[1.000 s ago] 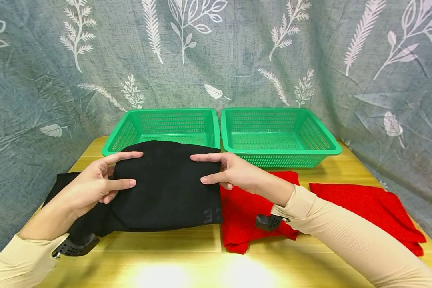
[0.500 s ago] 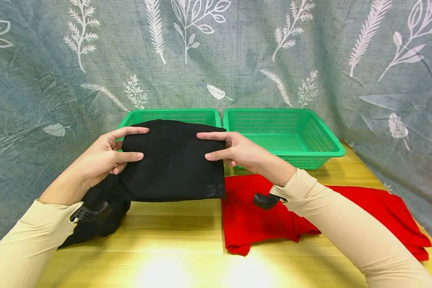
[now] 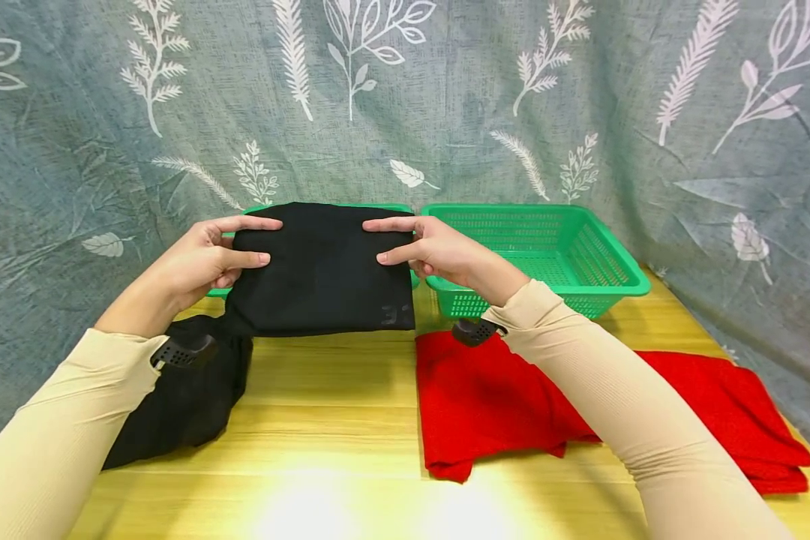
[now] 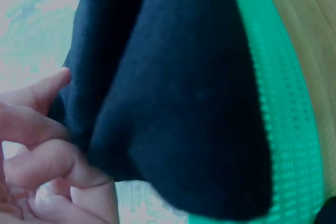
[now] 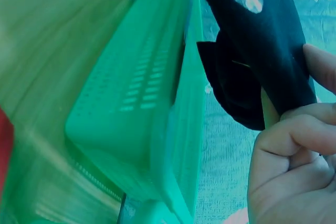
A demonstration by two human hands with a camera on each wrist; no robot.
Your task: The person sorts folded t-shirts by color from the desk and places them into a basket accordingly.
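A folded black cloth with a faint grey print at its lower right corner hangs in the air between my hands. My left hand pinches its left edge between thumb and fingers, and my right hand pinches the right edge likewise. Behind and below the cloth is the left green basket, mostly hidden by it. In the left wrist view the cloth droops in front of green basket mesh. The right wrist view has the cloth above and beside a basket wall.
The right green basket stands beside the left one. Another black cloth lies bunched on the wooden table at left. A red cloth and a folded red cloth lie at right. A patterned curtain hangs behind.
Both hands have raised the black cloth and carried it forward, so it now covers most of the left basket. More of the black cloth on the table at left is exposed.
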